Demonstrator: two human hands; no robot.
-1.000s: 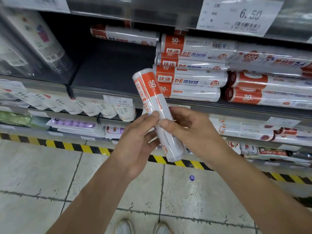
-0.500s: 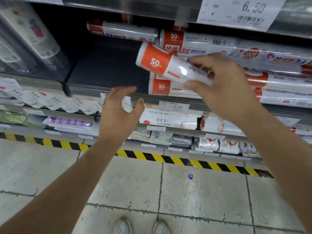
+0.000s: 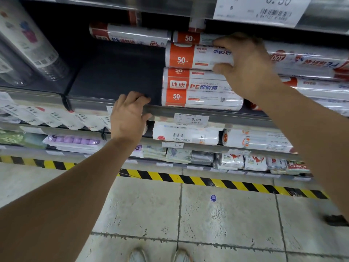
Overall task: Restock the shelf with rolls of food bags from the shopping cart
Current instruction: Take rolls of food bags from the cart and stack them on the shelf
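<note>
While you faced the shelving in the head view, your right hand [image 3: 245,67] was up at one o'clock, fingers over the top and thumb underneath, clamped round the right half of the roll of food bags [image 3: 196,56]. That roll lay level, its orange "50m" band pointing to nine o'clock, and it sat on top of the stacked rolls [image 3: 196,89] at the right side of the shelf [image 3: 117,76], seemingly touching the one beneath. Just behind it, at twelve o'clock, another 50m roll [image 3: 190,37] peeked out, and a longer roll [image 3: 128,35] lay at the back at eleven o'clock.

Your left hand [image 3: 128,118] was down at nine o'clock, close to centre, fingers curled over the front rail [image 3: 245,118] and thumb tucked against its face. So you had the two hands well apart, one on the roll, one on the rail.

To the left of the stack the dark shelf floor showed bare. On the rail at six o'clock of the stack hung a price tag [image 3: 191,119] reading 6.90; a bigger tag [image 3: 260,6] reading 6.50 hung at one o'clock on the shelf above. Lower shelves carried more packets, yellow-and-black floor tape [image 3: 207,181] ran below them, and your shoes [image 3: 137,255] showed at six o'clock.
</note>
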